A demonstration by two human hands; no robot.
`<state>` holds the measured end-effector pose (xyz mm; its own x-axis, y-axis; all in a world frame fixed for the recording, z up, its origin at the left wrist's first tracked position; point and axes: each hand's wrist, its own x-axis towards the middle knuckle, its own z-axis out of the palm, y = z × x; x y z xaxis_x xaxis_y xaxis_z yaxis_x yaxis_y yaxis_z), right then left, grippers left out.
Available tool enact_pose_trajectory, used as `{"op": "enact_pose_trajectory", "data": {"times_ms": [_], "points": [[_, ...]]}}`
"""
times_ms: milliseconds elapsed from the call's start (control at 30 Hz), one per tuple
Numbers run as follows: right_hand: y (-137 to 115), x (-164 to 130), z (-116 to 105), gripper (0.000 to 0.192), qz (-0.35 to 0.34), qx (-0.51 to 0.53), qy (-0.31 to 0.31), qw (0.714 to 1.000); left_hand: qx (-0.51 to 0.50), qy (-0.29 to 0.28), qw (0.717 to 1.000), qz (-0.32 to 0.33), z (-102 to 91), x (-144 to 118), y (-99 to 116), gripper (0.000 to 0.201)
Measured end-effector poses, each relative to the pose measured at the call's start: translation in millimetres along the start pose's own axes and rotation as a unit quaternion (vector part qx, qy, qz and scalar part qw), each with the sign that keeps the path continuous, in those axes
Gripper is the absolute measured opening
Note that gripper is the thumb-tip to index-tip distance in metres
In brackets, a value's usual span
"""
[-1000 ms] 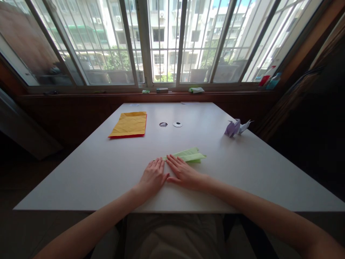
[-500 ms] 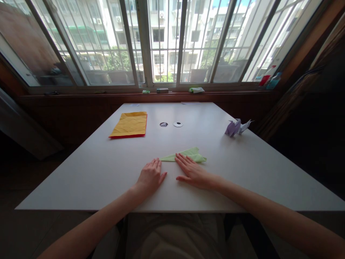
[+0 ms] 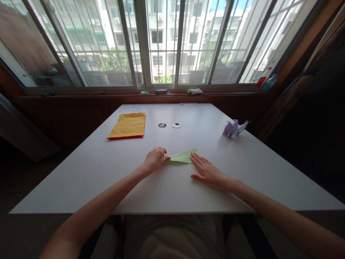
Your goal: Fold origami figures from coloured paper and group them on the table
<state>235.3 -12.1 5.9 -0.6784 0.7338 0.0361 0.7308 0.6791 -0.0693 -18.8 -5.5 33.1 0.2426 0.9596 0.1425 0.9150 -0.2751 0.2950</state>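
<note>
A folded sheet of light green paper (image 3: pixel 181 157) lies on the white table (image 3: pixel 151 194), narrow at its left end and wider at its right. My left hand (image 3: pixel 156 158) pinches the narrow tip between thumb and curled fingers, which cover that end. Flat on the wide right end rests my right hand (image 3: pixel 207 170), its fingers stretched out and its thumb apart on the tabletop. The paper's right edge is partly hidden under those fingers.
A yellow sheet over red paper (image 3: pixel 128 126) lies at the back left. Two small round pieces (image 3: pixel 176 125) sit at the back middle. Purple and white folded paper figures (image 3: pixel 234 128) stand near the right edge. Behind the table is a windowsill with small items.
My left hand has gone from lying flat beside the narrow tip to pinching it. My right hand has slid right along the paper toward its wide end.
</note>
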Motion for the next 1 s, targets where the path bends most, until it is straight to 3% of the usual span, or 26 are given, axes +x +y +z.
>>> {"op": "enact_pose_trajectory", "data": {"times_ms": [100, 233, 333, 433, 500, 567, 700, 867, 1000], "points": [[-1, -1, -1, 0.077, 0.0, -0.003, 0.002, 1.0, -0.075, -0.057, 0.996, -0.001, 6.0, 13, -3, 0.031], [-1, -1, -2, 0.074, -0.005, -0.006, 0.018, 1.0, -0.104, -0.099, 0.99, -0.018, 7.8, 19, -5, 0.036], [-2, 4, -9, 0.059, -0.008, -0.011, 0.068, 0.998, -0.096, -0.12, 0.988, -0.009, 7.1, 20, -1, 0.03], [-8, 14, -23, 0.035, 0.009, -0.013, 0.152, 0.988, -0.075, -0.058, 0.995, 0.027, 6.2, 17, 7, 0.018], [-14, 23, -33, 0.035, -0.01, -0.031, 0.209, 0.977, -0.042, 0.024, 0.997, 0.055, 5.1, 13, 13, 0.007], [-19, 31, -38, 0.037, -0.054, -0.063, 0.227, 0.97, 0.007, 0.085, 0.991, 0.098, 4.3, 9, 19, 0.004], [-23, 38, -28, 0.031, -0.112, -0.096, 0.201, 0.968, 0.088, 0.096, 0.974, 0.184, 8.5, 3, 19, 0.013], [-19, 38, -7, 0.023, -0.128, -0.075, 0.146, 0.978, 0.076, 0.041, 0.98, 0.182, 19.7, -5, 5, 0.012], [-19, 39, -8, 0.022, -0.091, -0.042, 0.109, 0.989, 0.094, 0.054, 0.976, 0.189, 20.6, -15, 3, 0.016]]}}
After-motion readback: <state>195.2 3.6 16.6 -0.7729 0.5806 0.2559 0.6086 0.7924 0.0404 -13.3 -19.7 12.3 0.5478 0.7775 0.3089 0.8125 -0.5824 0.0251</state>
